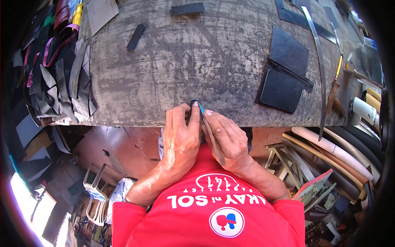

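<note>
At the near edge of the worktable my left hand (184, 128) is closed on a small black leather piece (194, 101), its thumb and forefinger pinching near the top. Most of the piece is hidden by the fingers. Against it comes the bluish tip of a slim flat knife (213, 142), whose brownish length slants back toward my shirt. My right hand (227, 136) is closed around this knife, its fingers lying along the side. The two hands nearly meet. Whether the knife's edge cuts into the leather cannot be made out.
On the worn worktable (173, 74) lie two small black strips (135, 37), (187, 8). To the right are black wallet-like leather panels (286, 72), a metal ruler (314, 37) and an awl (334, 88). Scraps (61, 82) heap at left; material rolls (333, 152) lean below right.
</note>
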`<state>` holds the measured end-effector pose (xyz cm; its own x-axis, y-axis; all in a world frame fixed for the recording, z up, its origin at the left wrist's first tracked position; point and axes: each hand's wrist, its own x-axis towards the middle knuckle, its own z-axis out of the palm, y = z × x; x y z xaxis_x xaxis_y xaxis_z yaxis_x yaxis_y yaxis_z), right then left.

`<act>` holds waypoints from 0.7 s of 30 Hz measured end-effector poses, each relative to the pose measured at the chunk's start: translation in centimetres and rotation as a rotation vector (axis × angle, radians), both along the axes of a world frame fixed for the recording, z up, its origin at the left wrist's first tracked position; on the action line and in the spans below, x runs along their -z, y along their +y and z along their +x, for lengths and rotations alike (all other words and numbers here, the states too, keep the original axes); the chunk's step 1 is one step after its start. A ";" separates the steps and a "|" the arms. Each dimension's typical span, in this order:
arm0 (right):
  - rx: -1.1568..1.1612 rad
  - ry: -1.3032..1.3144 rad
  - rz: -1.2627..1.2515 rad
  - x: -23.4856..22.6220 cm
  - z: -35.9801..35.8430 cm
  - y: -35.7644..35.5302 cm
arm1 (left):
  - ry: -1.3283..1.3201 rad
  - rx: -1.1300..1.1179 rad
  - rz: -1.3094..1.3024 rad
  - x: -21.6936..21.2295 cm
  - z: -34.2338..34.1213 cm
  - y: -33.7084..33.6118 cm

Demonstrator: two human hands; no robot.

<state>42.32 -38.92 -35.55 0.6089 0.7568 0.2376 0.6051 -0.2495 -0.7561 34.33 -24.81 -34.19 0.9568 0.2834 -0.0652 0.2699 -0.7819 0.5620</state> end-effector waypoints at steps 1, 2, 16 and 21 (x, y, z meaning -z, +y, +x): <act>-0.003 -0.001 -0.004 0.0 0.0 0.0 | 0.001 0.002 -0.001 0.0 0.0 0.0; -0.006 -0.001 -0.008 -0.1 0.1 0.0 | 0.003 0.004 -0.002 -0.1 0.0 0.1; 0.119 0.027 0.029 0.0 1.3 1.8 | 0.008 0.025 -0.062 -0.2 -0.4 1.3; 0.136 0.075 0.110 0.6 1.4 0.5 | -0.056 0.035 -0.038 0.2 -0.6 2.0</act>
